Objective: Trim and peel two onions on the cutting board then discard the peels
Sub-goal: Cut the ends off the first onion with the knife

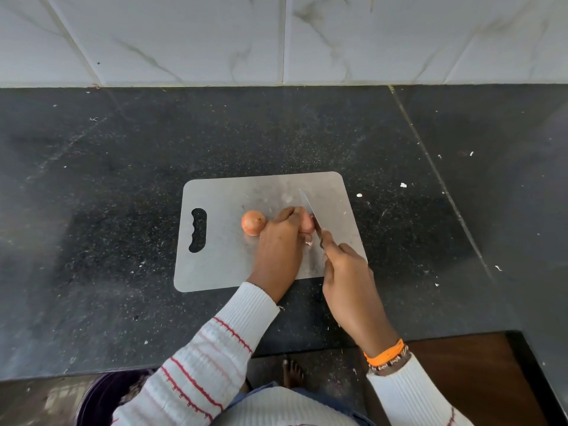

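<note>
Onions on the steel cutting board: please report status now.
Left hand holds one pinkish onion; right hand grips steel knife, blade on it. Second round orange onion unpeeled, beside left hand. Grey steel cutting board unobstructed.

soft even daylight, faint shadows; sharp centre, wide-angle bending at edges

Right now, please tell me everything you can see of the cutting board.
The cutting board is a thin, grey, metallic-looking rectangle with rounded corners and a wavy handle slot at its left end. It lies flat on the dark speckled counter. One unpeeled onion rests on it, and the left hand rests on it too.
</note>
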`<state>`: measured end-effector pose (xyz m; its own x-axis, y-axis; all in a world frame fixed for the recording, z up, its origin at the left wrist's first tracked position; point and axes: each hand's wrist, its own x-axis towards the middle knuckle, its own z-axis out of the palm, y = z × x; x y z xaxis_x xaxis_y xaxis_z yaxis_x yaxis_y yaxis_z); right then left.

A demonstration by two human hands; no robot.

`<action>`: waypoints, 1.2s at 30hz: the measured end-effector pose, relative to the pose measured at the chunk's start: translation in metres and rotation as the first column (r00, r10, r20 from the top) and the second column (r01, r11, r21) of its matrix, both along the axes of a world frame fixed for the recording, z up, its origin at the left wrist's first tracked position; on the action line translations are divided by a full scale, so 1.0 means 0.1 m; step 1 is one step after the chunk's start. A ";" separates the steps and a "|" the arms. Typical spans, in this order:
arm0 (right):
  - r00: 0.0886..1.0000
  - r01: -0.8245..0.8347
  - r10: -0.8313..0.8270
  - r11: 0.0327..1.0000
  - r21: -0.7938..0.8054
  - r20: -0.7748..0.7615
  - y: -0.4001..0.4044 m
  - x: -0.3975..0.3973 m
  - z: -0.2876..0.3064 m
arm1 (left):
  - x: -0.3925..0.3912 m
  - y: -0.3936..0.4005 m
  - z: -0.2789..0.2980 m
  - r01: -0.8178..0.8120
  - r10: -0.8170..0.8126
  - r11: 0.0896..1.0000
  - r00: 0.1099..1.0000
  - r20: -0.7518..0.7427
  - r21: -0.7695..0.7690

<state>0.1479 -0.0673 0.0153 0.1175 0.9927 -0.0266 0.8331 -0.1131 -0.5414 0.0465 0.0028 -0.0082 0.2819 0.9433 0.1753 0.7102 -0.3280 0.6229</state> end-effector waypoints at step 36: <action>0.998 0.042 -0.041 0.999 -0.015 0.040 -0.06 -0.12 -0.27 | -0.02 0.02 0.01 -0.075 0.080 0.993 0.996 0.049 -0.085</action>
<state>0.1362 -0.0736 -0.0120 0.1598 0.9865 -0.0365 0.8481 -0.1562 -0.5063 0.0441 0.0049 -0.0069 0.1996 0.9739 0.1078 0.6970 -0.2185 0.6829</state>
